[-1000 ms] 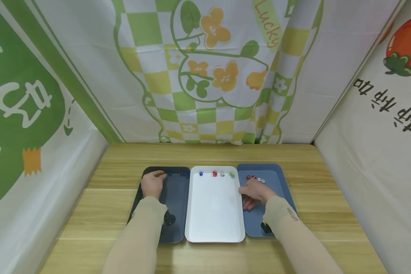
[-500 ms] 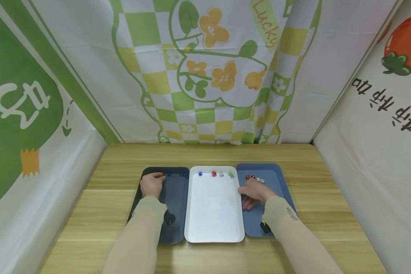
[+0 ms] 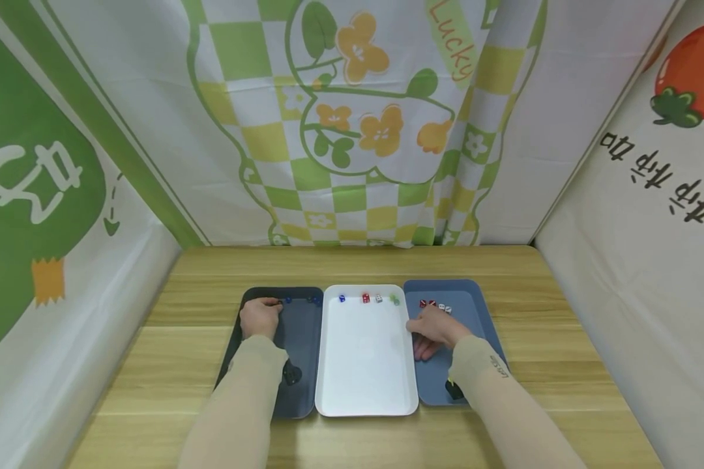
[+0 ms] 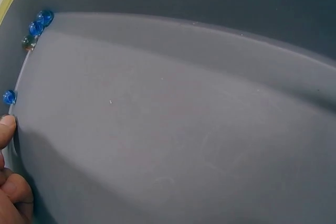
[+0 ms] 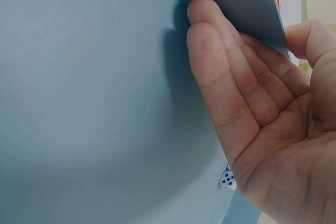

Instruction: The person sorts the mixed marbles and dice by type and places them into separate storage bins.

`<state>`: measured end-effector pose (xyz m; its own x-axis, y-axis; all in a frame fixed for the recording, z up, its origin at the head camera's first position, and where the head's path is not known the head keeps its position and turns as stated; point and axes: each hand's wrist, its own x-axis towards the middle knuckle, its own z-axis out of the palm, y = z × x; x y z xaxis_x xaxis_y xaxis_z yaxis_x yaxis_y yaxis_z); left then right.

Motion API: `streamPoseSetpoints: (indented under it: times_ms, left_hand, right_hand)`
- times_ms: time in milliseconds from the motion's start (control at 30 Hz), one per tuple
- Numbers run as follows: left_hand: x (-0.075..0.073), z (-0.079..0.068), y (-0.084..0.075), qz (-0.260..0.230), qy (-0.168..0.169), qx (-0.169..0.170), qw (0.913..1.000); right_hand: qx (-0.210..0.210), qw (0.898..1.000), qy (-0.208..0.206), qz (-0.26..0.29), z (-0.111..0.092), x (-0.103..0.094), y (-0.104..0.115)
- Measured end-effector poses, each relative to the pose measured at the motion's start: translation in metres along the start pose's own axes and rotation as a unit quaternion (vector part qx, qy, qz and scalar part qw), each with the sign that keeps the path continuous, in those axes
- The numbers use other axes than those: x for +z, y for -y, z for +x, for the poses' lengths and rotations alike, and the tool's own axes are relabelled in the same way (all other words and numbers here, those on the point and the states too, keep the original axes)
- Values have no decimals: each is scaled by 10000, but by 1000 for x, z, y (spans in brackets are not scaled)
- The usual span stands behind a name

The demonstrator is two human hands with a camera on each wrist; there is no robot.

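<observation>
My left hand (image 3: 261,318) is at the far left corner of the dark grey tray (image 3: 302,335). Its fingertips lie by the far wall, close to a blue marble (image 4: 9,97); whether they pinch anything is hidden. Farther along that wall sit blue marbles (image 4: 41,22) and a dark clear marble (image 4: 29,43). With its thumb outside and fingers inside, my right hand (image 3: 434,329) grips the left wall of the blue tray (image 3: 472,306). Beyond it in this tray are red dice (image 3: 427,303) and white dice (image 3: 444,308); one white die (image 5: 228,180) shows beside the palm.
Between these two stands a white tray (image 3: 366,365). Along its far edge lie a blue die (image 3: 342,298), a red die (image 3: 366,298), a white die (image 3: 378,298) and green pieces (image 3: 395,299). The wooden table (image 3: 229,260) meets a patterned curtain (image 3: 366,215) behind.
The head view has shifted slightly. Both hands stay in the same places at the trays; the dice and marbles have not visibly moved.
</observation>
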<state>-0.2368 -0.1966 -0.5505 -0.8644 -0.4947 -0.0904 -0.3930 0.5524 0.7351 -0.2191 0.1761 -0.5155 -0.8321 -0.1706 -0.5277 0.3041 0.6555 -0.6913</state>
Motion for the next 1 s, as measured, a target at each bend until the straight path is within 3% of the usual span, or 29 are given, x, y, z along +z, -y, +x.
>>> streamPoseSetpoints:
  times_ms: [533, 800, 1000]
  left_hand:
    - [0, 0, -1, -58, 28, -111, 9999]
    - [-2, 0, -1, -150, 32, 47, 9999]
    - [1, 1, -14, -297, 46, 390, 9988]
  right_hand:
    - [40, 10000, 15, 17, 0, 0, 1]
    - [-15, 10000, 18, -13, -1, -1, 1]
    - [-35, 10000, 24, -26, -2, -1, 2]
